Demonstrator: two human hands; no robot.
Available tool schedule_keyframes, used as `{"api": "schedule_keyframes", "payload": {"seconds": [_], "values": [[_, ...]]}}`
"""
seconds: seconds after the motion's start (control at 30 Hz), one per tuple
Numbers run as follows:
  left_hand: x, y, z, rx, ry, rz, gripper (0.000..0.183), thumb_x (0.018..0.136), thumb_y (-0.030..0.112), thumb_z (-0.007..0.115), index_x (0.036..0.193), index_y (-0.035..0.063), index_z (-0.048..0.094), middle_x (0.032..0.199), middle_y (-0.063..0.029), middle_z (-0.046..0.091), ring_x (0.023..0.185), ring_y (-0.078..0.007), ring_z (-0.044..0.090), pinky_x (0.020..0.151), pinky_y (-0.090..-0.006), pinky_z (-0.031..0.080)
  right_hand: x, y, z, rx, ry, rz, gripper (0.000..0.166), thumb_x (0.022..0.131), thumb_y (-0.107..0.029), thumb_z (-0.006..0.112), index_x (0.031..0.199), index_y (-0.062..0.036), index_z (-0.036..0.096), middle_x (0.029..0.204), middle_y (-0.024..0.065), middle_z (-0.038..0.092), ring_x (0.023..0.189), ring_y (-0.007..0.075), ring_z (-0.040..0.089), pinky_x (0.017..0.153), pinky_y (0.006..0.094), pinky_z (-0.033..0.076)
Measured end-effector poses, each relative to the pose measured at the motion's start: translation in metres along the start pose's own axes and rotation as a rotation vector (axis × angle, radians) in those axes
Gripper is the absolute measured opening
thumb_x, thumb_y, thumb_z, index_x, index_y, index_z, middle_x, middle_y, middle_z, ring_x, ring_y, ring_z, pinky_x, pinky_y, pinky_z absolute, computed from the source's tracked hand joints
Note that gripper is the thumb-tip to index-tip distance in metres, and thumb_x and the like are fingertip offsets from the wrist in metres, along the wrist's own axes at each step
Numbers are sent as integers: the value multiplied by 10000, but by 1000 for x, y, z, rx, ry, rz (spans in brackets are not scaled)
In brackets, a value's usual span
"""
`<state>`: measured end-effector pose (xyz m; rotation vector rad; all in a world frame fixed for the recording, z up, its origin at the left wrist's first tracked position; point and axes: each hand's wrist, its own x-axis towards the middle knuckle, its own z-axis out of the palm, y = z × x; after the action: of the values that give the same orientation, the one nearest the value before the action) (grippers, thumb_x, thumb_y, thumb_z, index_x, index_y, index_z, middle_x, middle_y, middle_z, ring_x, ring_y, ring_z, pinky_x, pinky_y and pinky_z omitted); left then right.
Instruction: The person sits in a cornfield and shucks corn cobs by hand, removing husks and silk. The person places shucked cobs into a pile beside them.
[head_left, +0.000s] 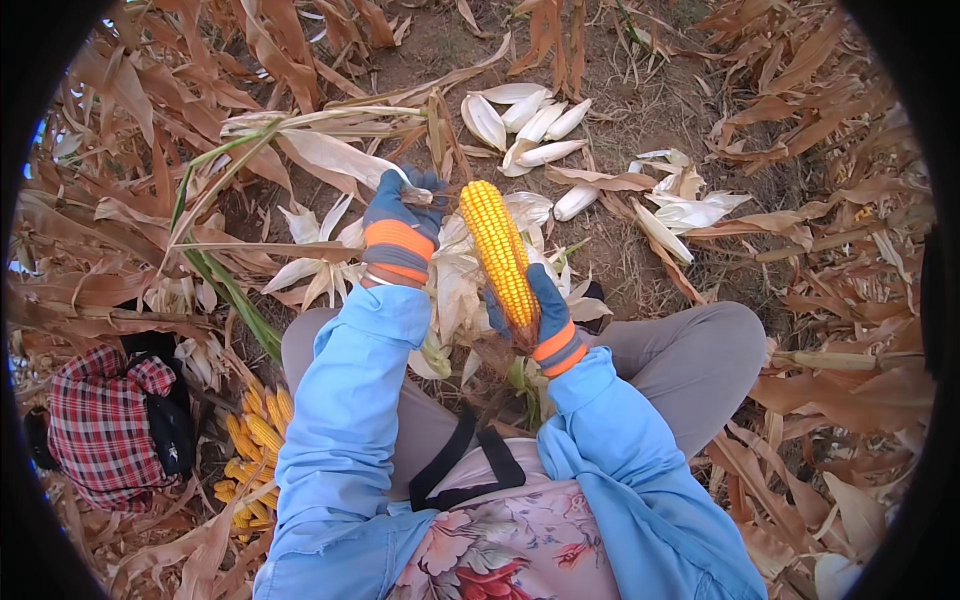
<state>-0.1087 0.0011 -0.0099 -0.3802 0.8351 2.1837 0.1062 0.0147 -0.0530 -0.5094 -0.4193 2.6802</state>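
A bare ear of yellow corn (498, 255) is in my right hand (546, 315), gloved in dark blue-gray with an orange cuff; brown silk clings round its lower end, and its other end points up and away. To its left, my left hand (405, 214), in a matching glove, grips pale dry corn husk (341, 159) that stretches out to the upper left. Loose husks (459, 292) lie between and below both hands, in front of my crossed legs.
Several pale husk pieces (529, 124) lie on the soil beyond my hands. More husks (697, 202) are at the right. Bare yellow ears (251, 465) are heaped left of me, beside a red plaid cloth (109, 431). Dry corn stalks and leaves surround me.
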Motion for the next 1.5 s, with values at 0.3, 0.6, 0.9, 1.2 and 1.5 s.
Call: {"api": "schedule_keyframes", "payload": {"seconds": [0.3,0.6,0.9,1.2,1.5], "values": [[-21,-13,2,545,-169,-437,1063,671,558,679,1380,-1,118,1403,-210,220,1279,-334,259,1036,-482,199,4,-22,5,-184,-21,-79,512,795,-321,640,1165,-26,444,872,115,581,656,174,583,545,254,491],[-25,-34,2,512,-421,-319,347,798,234,646,1043,18,530,907,-100,586,826,-223,585,761,-354,490,2,-19,25,-447,-64,-22,618,728,-230,678,1232,-34,377,893,98,562,619,149,543,470,259,441],[-15,-22,7,245,-372,-169,263,797,171,642,992,34,530,845,-88,576,755,-224,583,695,-377,498,-8,-13,14,-256,88,144,395,795,-126,595,1150,-32,448,675,11,496,429,72,395,380,217,281],[-13,-5,8,112,-397,-82,287,795,189,643,1016,37,539,929,-121,586,875,-294,574,814,-452,465,1,1,-6,-552,220,-15,205,840,-182,588,956,-14,602,623,-7,510,444,43,374,400,184,266],[-7,19,13,117,-420,107,273,792,165,628,1023,42,555,926,-110,593,880,-296,582,794,-435,482,0,27,-33,-1712,-143,-148,468,764,-296,638,1151,-59,522,1011,140,576,918,301,565,811,374,444]]}}
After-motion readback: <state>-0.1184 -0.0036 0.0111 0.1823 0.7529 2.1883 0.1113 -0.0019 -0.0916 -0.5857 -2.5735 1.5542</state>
